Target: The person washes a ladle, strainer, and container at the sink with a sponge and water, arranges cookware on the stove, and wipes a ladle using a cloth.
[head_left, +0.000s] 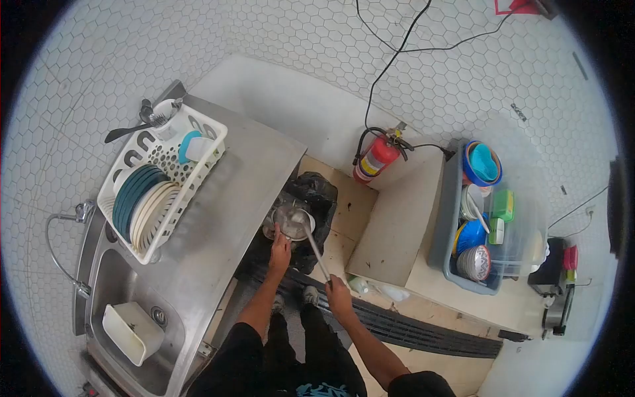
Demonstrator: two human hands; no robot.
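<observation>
fingers of my right hand point(338, 296) were clamped on a pale stick point(316, 253) meeting a metal pot point(290, 216); my left hand point(281, 253) touched the pot's near rim, its grip impossible to tell. the pot was in or above a black bag point(321, 190), just beyond the right edge of the steel counter point(248, 155). i judged the work midway, stick not yet laid aside; what remained inside was unclear.

Counter point(248, 162) blocks left of pot point(308, 216); room between bag point(325, 192) and panel point(397, 231).
</observation>
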